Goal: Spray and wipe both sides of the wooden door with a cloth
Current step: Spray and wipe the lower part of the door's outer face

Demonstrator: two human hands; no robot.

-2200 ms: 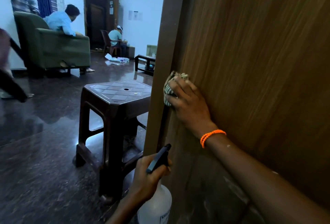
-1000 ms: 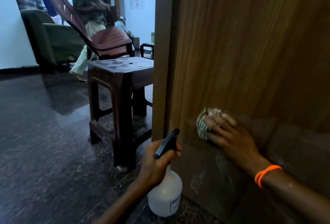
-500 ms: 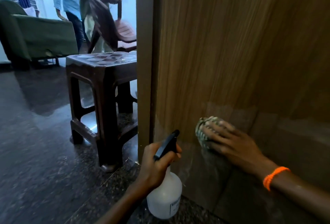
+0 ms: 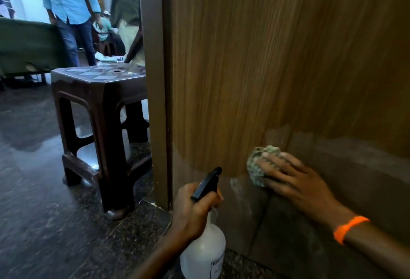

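The wooden door (image 4: pixel 277 67) stands open, its near face filling the right of the view, its free edge turned toward the room beyond. The lower band of this face reads darker and smeared with pale streaks, judged to be wet spray not yet wiped off; the grain above it looks dry.

The cloth (image 4: pixel 258 165) is bunched into a wad and pressed flat against the door low down, at the boundary between the dry grain and the damp band. The right hand (image 4: pixel 290 178) lies over it with fingers spread and nearly straight, pushing the wad onto the wood rather than clenching it. This suits broad wiping pressure. An orange band (image 4: pixel 350 227) circles that wrist.

The left hand (image 4: pixel 195 212) is curled round the neck of the spray bottle (image 4: pixel 204 254), below and left of the cloth, near the door's bottom corner. The black trigger head (image 4: pixel 207 184) points up toward the door. The bottle is held clear of the wood, judged to be kept ready for a further spray while out of the wiping path.

Step in hand: wiping the lower part of this side. The other side cannot be assessed from here.

Beyond the door's edge stands a dark brown plastic stool (image 4: pixel 99 105) on the polished floor (image 4: pixel 33 190). Farther off are a green sofa (image 4: pixel 24 43) and people standing (image 4: pixel 68 1). The stool sits close to the door's edge and could obstruct its swing.
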